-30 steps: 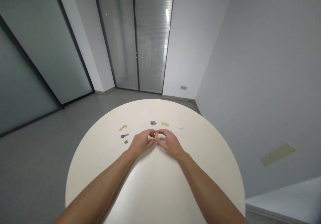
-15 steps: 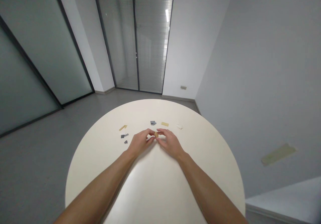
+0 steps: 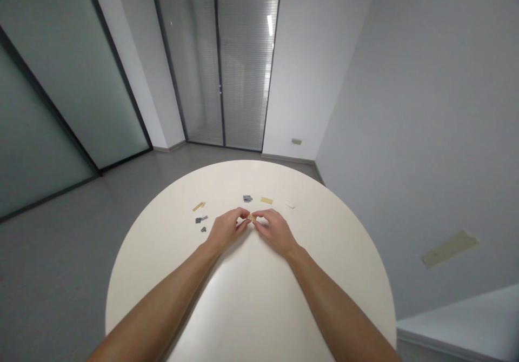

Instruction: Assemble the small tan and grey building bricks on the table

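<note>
A small tan piece (image 3: 252, 218), which looks like toy building bricks, is pinched between my two hands above the middle of the table. My left hand (image 3: 227, 227) grips its left side with thumb and fingertips. From the right, my right hand (image 3: 275, 228) holds the same piece between thumb and index finger. The fingertips cover much of it, so its exact shape is hidden. Just beyond my hands lie a pile of grey pieces (image 3: 247, 199) and a flat tan plate (image 3: 266, 200).
The round white table (image 3: 251, 308) carries more small parts: tan strips (image 3: 198, 206), dark grey pieces (image 3: 201, 220) and a little grey cluster (image 3: 203, 229) at left, white pieces (image 3: 290, 205) at right. A wall stands close on the right; a glass door (image 3: 221, 70) is behind.
The tan piece has been turned between my fingertips and now sits flatter. Both hands have barely shifted, and the loose parts lie where they were.
</note>
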Motion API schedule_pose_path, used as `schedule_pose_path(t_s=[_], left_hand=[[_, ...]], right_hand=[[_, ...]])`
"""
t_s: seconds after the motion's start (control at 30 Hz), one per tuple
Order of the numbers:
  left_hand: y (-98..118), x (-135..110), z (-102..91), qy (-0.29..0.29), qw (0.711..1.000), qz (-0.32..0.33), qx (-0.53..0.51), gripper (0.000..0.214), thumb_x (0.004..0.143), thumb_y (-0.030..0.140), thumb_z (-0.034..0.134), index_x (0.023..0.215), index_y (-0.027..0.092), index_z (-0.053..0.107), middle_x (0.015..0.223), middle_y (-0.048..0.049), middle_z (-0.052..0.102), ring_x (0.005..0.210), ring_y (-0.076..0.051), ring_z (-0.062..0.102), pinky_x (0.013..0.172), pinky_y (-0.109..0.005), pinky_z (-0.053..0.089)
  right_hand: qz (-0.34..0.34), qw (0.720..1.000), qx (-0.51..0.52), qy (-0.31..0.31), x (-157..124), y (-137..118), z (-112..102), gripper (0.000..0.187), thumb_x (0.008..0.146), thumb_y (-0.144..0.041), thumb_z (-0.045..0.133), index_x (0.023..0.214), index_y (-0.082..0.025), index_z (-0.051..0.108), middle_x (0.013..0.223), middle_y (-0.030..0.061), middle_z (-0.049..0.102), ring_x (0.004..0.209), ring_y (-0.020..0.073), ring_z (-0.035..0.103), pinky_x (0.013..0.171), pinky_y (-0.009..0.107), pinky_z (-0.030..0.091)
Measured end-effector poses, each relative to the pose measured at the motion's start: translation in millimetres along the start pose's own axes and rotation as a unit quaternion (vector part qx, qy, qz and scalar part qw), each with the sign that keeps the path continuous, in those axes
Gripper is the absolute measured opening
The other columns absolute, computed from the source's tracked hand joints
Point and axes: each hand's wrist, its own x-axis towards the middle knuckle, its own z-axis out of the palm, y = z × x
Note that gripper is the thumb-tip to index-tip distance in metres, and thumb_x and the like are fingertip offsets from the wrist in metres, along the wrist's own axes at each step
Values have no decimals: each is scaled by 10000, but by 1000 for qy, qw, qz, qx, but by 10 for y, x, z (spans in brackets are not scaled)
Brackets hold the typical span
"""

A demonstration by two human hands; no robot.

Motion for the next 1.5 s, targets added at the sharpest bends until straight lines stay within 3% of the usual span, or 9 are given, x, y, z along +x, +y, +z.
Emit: schedule_pose_path(t_s=[0.53, 0.7, 0.9, 1.1, 1.37, 1.5], left_hand=[[-22, -12, 28, 0, 1000, -2, 30, 182, 922, 299, 510, 1072, 258, 605, 1037, -11, 712, 921, -190, 663, 796, -305, 501], [-117, -3, 114, -6, 999, 4, 54, 316, 899, 311, 551, 1197, 206, 551, 1137, -85, 668, 1051, -243, 622, 904, -378, 492], [-166, -14, 153, -22, 995, 68, 62, 229, 901, 257, 532, 1116, 214, 598, 1229, -94, 619, 1176, -252, 551, 1020, -416, 448], [-141, -12, 132, -25, 995, 81, 60, 194, 900, 232, 527, 1065, 213, 627, 1208, -100, 624, 1170, -254, 545, 1010, -429, 457], [-152, -5, 138, -25, 994, 84, 57, 200, 900, 234, 526, 1069, 214, 632, 1202, -99, 627, 1163, -257, 548, 1010, -436, 456], [-143, -7, 129, -25, 995, 82, 58, 198, 897, 233, 528, 1063, 217, 634, 1198, -100, 626, 1162, -256, 551, 1008, -435, 459]], right_hand=[[13, 999, -43, 2, 10, 61, 17, 152, 913, -262, 607, 1044, -239, 680, 1036, 37, 717, 986, 201, 628, 899, 360, 451], [61, 996, -57, 32, 9, 193, 17, 180, 911, -278, 602, 1063, -231, 684, 1048, 50, 715, 994, 213, 623, 902, 371, 465], [143, 987, -46, 52, 6, 413, 6, 217, 911, -346, 578, 1064, -228, 676, 1054, 51, 710, 907, 205, 653, 872, 369, 484], [173, 983, -40, 48, 50, 554, 7, 239, 901, -393, 569, 1023, -215, 673, 1017, 48, 711, 793, 181, 666, 785, 332, 495], [195, 976, -91, 26, 209, 636, -3, 217, 893, -407, 577, 969, -229, 675, 964, 36, 721, 790, 186, 664, 738, 312, 482], [207, 972, -99, 54, 329, 702, 38, 211, 895, -378, 577, 1003, -227, 677, 1018, 48, 710, 813, 182, 658, 755, 309, 485]])
